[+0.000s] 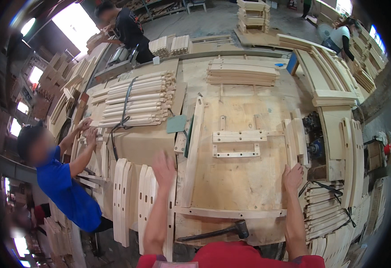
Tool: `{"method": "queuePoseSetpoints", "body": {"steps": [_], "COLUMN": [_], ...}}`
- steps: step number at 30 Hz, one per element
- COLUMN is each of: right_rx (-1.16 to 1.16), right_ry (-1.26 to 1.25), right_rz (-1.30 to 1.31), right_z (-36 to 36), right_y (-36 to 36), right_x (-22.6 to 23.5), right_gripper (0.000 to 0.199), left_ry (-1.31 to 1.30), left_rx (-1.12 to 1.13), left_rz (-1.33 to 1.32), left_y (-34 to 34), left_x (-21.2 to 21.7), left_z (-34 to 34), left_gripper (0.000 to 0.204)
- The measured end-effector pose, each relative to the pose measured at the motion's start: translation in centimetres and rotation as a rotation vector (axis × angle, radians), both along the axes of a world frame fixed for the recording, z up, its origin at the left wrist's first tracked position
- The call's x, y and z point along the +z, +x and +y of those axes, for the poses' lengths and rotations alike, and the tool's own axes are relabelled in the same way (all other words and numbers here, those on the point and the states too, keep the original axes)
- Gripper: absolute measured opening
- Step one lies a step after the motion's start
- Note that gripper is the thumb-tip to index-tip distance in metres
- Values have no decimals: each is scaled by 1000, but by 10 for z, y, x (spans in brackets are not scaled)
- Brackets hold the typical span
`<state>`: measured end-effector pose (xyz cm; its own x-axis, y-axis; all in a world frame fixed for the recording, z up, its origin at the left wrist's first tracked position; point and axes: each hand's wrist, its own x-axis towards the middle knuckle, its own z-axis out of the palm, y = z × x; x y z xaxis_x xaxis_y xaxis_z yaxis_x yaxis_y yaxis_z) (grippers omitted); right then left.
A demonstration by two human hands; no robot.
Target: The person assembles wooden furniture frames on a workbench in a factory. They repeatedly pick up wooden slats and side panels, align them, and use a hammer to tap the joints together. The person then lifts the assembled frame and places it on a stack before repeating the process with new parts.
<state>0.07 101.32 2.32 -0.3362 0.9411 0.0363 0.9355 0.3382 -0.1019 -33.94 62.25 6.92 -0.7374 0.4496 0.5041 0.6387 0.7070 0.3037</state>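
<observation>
My right hand [293, 177] is closed round the near end of a pale wooden slat [299, 138] at the right side of the workbench. Over the bench's left part, my left hand [164, 169] is raised with fingers stretched out, slightly blurred, holding nothing that I can see. Between my hands lies a wooden jig: a long side rail [194, 156], a near rail [231, 213] and two short crosspieces with dark holes [239, 136]. A black mallet [222, 231] rests along the near edge, just before my body.
Strapped wooden rails [135, 100] lie at the far left, and stacked slats [242, 73] at the back. Slotted boards [121, 196] stand left of my arm. A co-worker in blue [68, 187] handles wood at the left. More bundled pieces [325, 207] sit at the right.
</observation>
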Motion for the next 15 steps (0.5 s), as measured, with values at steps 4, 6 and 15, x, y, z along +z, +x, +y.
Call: {"method": "queuePoseSetpoints", "body": {"steps": [4,6,15], "right_rx": [-35,-174,-80], "right_ry": [105,-24,26], "right_rz": [2,167,256], "right_z": [10,18,7], "right_y": [7,24,148], "right_x": [-10,-5,24], "right_gripper": [61,64,37], "left_ry": [-154,-119,170], "left_rx": [74,-41,-497], "left_rz": [171,101,-170], "left_y": [-122,-120,93], "left_x": [64,60,-6], "left_z": [31,83,110], "left_gripper": [39,39,32]}}
